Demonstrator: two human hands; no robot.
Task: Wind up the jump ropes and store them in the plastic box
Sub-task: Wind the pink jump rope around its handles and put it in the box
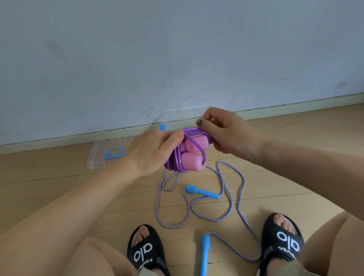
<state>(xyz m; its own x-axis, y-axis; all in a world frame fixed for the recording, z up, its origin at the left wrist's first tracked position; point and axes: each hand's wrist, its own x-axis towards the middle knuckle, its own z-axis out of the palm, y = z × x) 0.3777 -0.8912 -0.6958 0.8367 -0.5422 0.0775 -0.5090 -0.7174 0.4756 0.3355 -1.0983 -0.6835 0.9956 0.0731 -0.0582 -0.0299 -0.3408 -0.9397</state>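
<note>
While the left hand clamps the purple jump rope as a bundle in mid-air at frame centre, thumb pressed over the coils, the right hand pinches the top loop of cord at about one o'clock from the bundle. That split seems deliberate: one hand keeps the turns from springing loose, so the other can lay or tuck the last length. The two pink handles lie side by side inside the wraps, their long axes running roughly from ten o'clock to four o'clock, rounded ends pointing toward four o'clock, and the cord crosses them mostly at right angles. On the wooden floor below, at six o'clock from the bundle, the striped jump rope sprawls unwound in loose loops between the two black sandals. One blue handle lies pointing toward four o'clock; the other sits nearer the feet, nearly upright in frame. A clear lid with a blue grip rests at nine o'clock by the skirting. The plastic box itself is mostly hidden behind the hands at twelve o'clock, so its contents cannot be told.
</note>
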